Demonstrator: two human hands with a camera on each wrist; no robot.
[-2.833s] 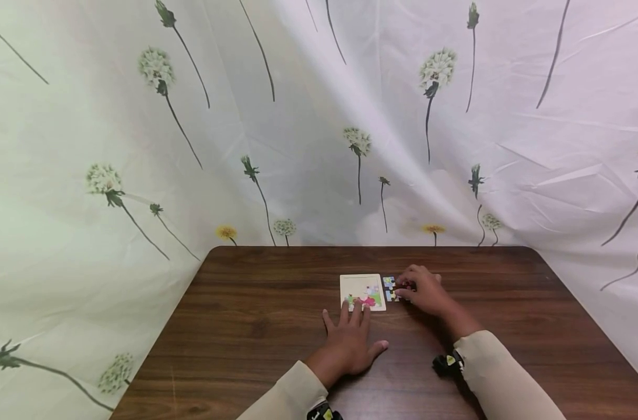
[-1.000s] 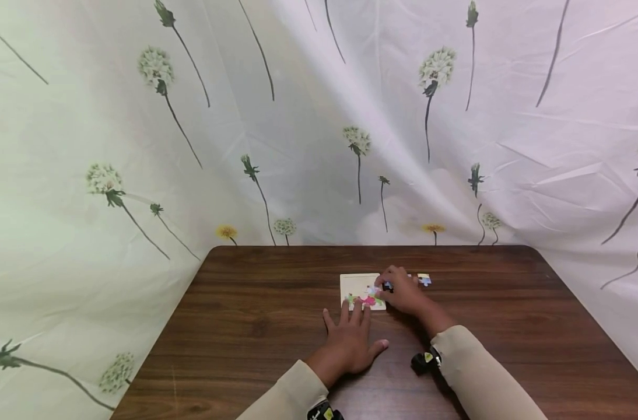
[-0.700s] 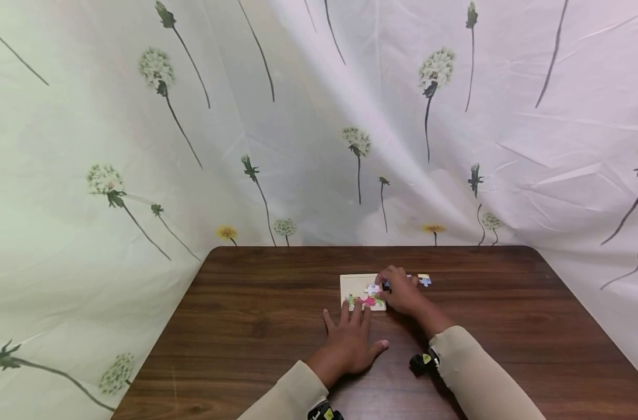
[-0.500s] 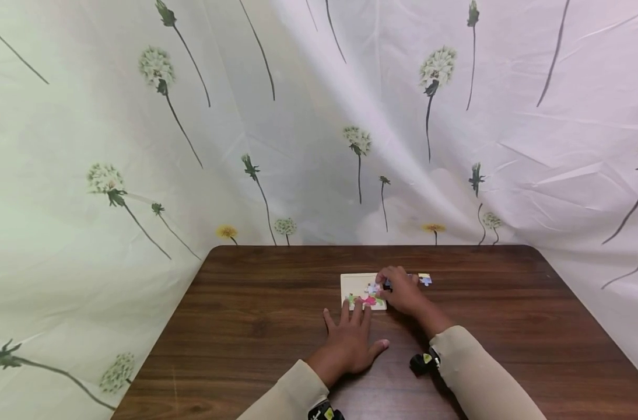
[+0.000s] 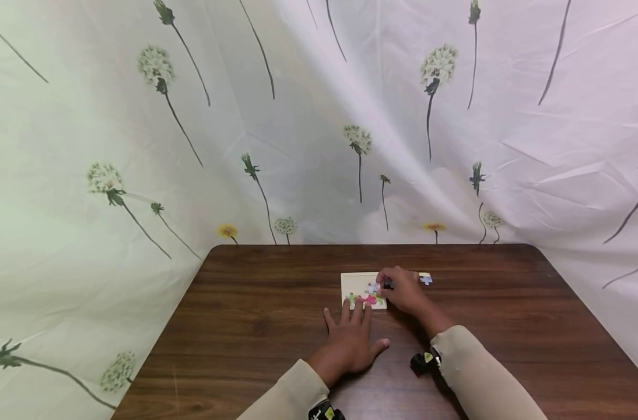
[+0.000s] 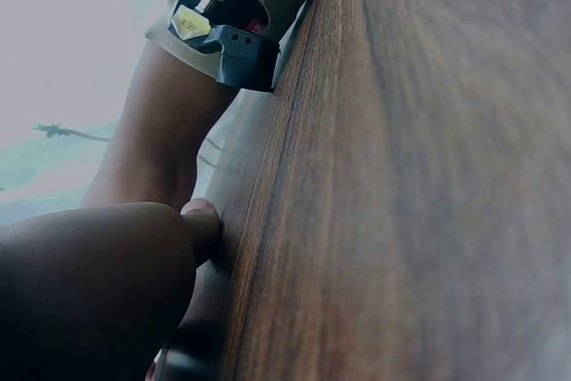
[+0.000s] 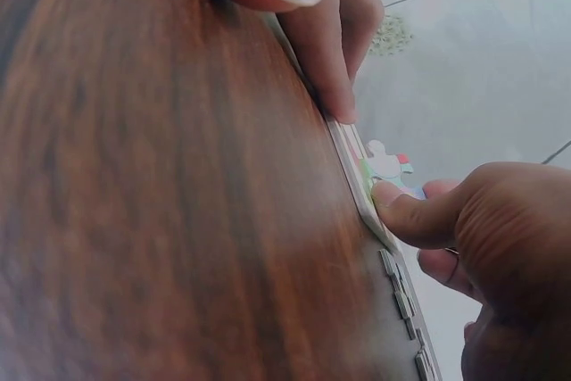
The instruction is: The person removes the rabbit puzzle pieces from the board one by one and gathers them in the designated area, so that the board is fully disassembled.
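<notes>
A small pale puzzle tray [image 5: 353, 283] lies on the table, with colourful jigsaw pieces [image 5: 370, 300] along its near and right parts. My left hand [image 5: 346, 345] lies flat with spread fingers, its fingertips resting on the tray's near edge; in the left wrist view the left hand [image 6: 98, 278] is dark and close. At the tray's right edge my right hand [image 5: 405, 290] pinches a jigsaw piece [image 7: 385, 165] between thumb and fingers. The right wrist view shows that piece tilted up above the tray rim, with the right thumb [image 7: 406, 214] against it.
Loose jigsaw pieces [image 7: 403, 296] lie on the table beside the tray, mostly hidden by the right hand in the head view. Another piece [image 5: 426, 279] lies farther right. Behind the brown wooden table [image 5: 256, 350] hangs a flower-printed cloth [image 5: 308, 128].
From the loose pieces, my right hand has moved left to the tray's right edge, where it now pinches a piece with only slight finger movement. My left hand has stayed in place.
</notes>
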